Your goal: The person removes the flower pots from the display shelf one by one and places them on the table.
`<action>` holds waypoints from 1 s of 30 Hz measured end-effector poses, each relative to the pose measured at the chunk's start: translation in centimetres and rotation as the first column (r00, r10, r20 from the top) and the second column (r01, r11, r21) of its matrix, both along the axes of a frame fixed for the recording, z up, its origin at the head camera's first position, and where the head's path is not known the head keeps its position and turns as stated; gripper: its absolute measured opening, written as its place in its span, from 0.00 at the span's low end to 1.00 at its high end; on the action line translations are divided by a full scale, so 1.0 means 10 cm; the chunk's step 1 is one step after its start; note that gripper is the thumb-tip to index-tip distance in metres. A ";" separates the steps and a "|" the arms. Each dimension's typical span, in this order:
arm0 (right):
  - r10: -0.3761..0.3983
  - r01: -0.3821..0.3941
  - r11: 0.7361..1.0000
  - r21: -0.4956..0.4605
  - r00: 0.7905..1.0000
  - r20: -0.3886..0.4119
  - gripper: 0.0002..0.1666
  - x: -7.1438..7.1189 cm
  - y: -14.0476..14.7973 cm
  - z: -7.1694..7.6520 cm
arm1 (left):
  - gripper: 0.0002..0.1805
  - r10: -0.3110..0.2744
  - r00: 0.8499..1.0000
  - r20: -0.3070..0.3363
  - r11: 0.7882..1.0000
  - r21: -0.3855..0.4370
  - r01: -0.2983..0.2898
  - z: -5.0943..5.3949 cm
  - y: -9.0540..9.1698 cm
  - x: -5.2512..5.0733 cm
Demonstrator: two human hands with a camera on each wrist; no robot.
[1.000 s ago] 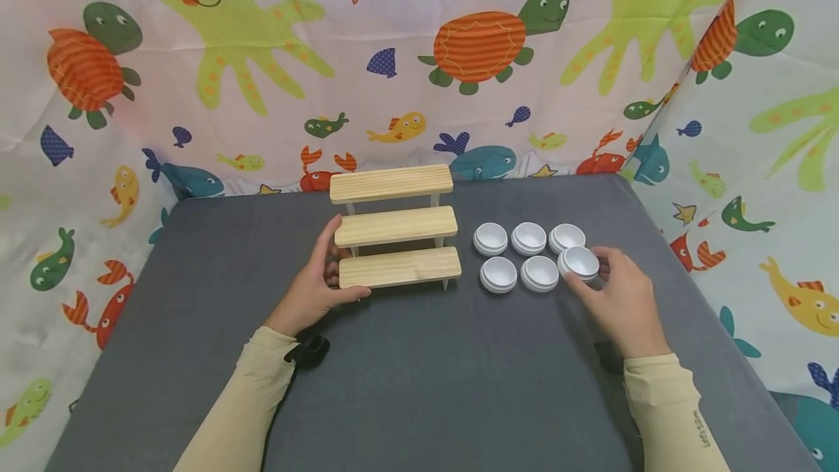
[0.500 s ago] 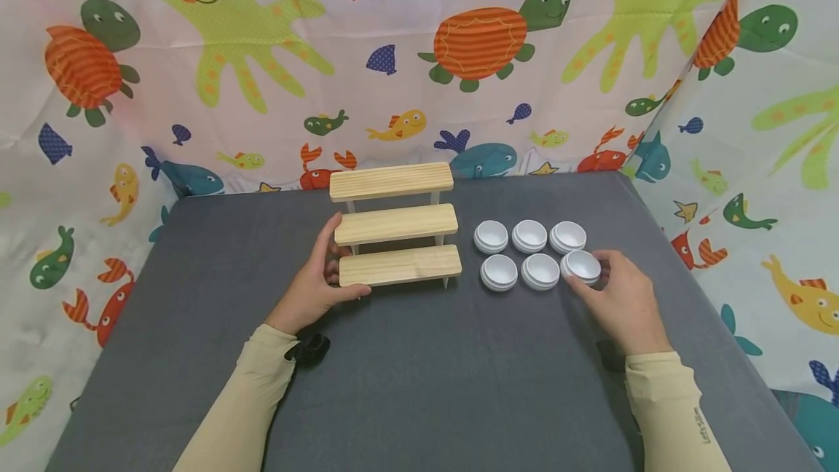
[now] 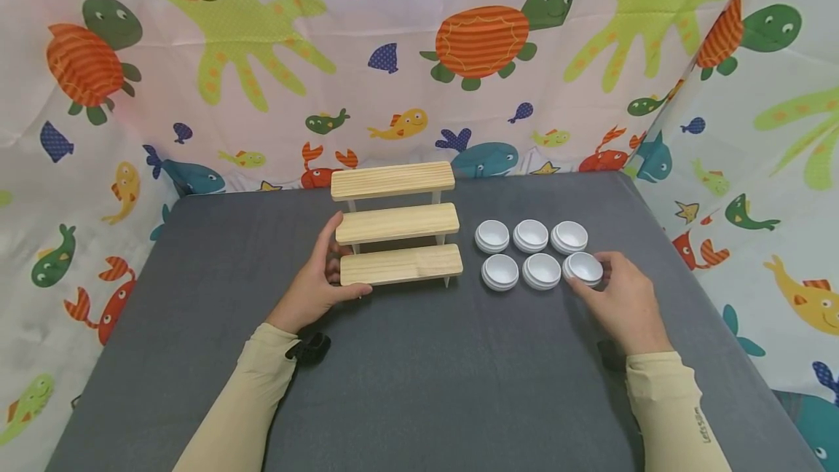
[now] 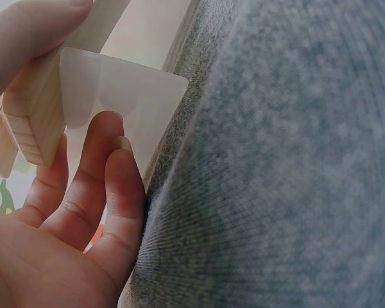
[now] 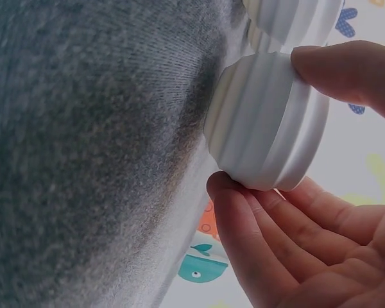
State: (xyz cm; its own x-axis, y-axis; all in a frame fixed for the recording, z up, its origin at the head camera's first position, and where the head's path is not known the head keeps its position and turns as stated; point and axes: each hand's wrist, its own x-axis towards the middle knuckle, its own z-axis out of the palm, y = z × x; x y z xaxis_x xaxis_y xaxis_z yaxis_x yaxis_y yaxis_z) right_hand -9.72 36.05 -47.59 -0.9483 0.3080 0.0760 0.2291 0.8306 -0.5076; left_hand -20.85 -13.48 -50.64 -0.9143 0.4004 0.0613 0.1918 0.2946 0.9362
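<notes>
A three-step wooden display stand (image 3: 397, 223) with pale translucent supports (image 4: 125, 90) stands on the grey table. My left hand (image 3: 308, 293) grips its left end, thumb at the front edge of the lowest board and fingers at the side. To the right, several small white ribbed bowls sit in two rows of three. Between thumb and fingers, my right hand (image 3: 621, 301) pinches the front right bowl (image 3: 583, 269). This bowl (image 5: 266, 122) appears to rest on the cloth, beside its neighbour. The insides of the bowls show nothing.
Grey cloth covers the table (image 3: 446, 384). A curtain (image 3: 275, 57) printed with sea animals hangs behind the table and along both sides. Another bowl (image 3: 541, 271) stands close to the left of the held one, and the back row (image 3: 530, 236) lies just behind.
My right hand has lowered the front right bowl slightly, toward me and into line with its row. The left hand and the stand have stayed in place.
</notes>
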 end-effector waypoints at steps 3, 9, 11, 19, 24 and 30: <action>-0.005 0.005 1.000 0.002 1.000 0.011 0.39 0.00 0.01 -0.02 | 0.74 -0.002 1.000 0.005 1.000 0.003 0.002 0.01 0.00 0.01; 0.006 -0.006 1.000 -0.004 1.000 0.017 0.39 -0.04 0.00 -0.04 | 0.74 0.011 1.000 0.006 1.000 0.000 -0.011 0.02 -0.03 0.04; 0.013 -0.013 1.000 -0.006 1.000 0.018 0.39 -0.05 0.00 -0.04 | 0.74 0.017 1.000 0.008 1.000 -0.003 -0.017 0.02 -0.04 0.05; 0.033 -0.033 0.999 0.000 0.999 0.026 0.40 -0.12 0.02 -0.04 | 0.74 0.017 1.000 0.008 1.000 -0.019 -0.017 0.04 -0.04 0.06; 0.044 -0.044 0.999 -0.001 0.999 0.028 0.44 -0.08 0.03 -0.03 | 0.79 -0.003 0.999 0.055 0.996 -0.089 0.008 0.13 -0.07 0.07; 0.066 -0.063 0.997 0.049 0.995 -0.073 0.51 0.05 0.05 0.06 | 0.75 0.073 0.997 -0.029 0.934 -0.350 -0.079 0.33 -0.26 0.29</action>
